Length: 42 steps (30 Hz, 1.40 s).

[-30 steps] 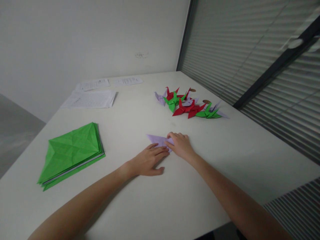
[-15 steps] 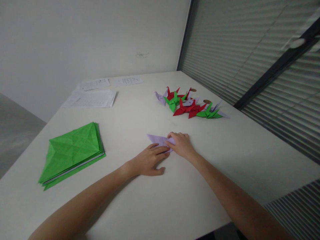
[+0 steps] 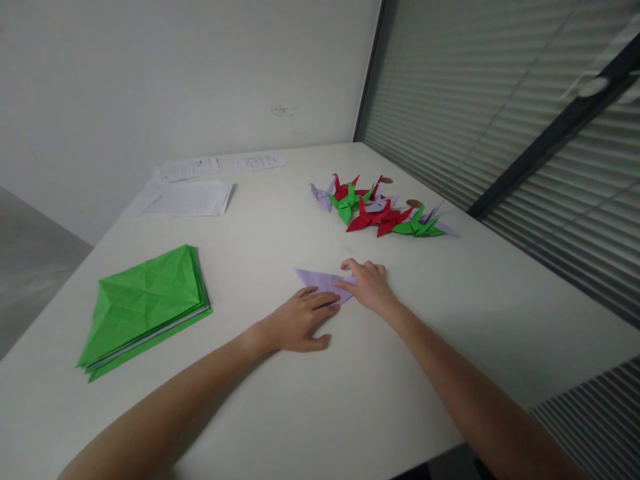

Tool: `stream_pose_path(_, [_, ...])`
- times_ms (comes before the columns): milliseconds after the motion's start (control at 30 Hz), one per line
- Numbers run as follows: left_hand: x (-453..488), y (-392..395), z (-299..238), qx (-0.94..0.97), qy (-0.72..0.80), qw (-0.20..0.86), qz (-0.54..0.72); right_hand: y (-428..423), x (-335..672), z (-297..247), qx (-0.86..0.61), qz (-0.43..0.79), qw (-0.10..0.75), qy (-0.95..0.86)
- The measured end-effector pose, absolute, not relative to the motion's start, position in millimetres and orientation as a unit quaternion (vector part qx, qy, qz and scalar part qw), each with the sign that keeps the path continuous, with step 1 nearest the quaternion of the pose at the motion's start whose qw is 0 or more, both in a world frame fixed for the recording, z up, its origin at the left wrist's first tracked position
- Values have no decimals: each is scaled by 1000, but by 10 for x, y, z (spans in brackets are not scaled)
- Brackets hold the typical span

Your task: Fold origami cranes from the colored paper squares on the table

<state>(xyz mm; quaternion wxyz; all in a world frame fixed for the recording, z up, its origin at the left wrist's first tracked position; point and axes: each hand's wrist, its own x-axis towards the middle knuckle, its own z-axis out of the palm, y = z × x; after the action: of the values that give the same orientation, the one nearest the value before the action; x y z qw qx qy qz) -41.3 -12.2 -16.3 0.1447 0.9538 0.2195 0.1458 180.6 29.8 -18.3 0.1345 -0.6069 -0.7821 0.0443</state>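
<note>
A folded lilac paper (image 3: 320, 279) lies flat on the white table (image 3: 450, 320). My left hand (image 3: 299, 321) rests on its near edge with the fingers stretched out flat. My right hand (image 3: 369, 287) presses on the paper's right end, fingers extended and lying flat on the fold. Neither hand lifts the paper; part of it is hidden under the fingers.
A stack of green creased sheets (image 3: 143, 303) lies at the left. Several folded paper cranes (image 3: 380, 210) in red, green and lilac sit at the back right. Printed pages (image 3: 183, 197) lie at the far edge. Slatted blinds (image 3: 525, 133) run along the right side.
My right hand has slid a little to the right along the lilac paper and its fingers have flattened out. The left hand has stayed in place.
</note>
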Motion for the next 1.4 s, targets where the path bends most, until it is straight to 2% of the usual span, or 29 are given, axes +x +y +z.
stream_pose_path(267, [-420, -118, -164, 954, 217, 149, 144, 289, 1954, -114, -600, 112, 118, -784])
stream_pose_path(567, [-417, -116, -158, 953, 221, 155, 139, 317, 2007, -134, -611, 128, 93, -776])
stream_pose_path(1067, [-427, -109, -170, 949, 216, 170, 153, 513, 2479, -83, -711, 75, 57, -697])
stream_pose_path(1167, [-431, -105, -172, 950, 216, 167, 153, 549, 2637, -45, -703, 104, 78, -699])
stream_pose_path(1333, [-428, -110, -157, 953, 220, 158, 139, 536, 2629, 6, -679, 124, 192, -698])
stream_pose_path(1400, [-427, -112, -154, 953, 220, 156, 138, 488, 2474, -17, -668, 105, 195, -711])
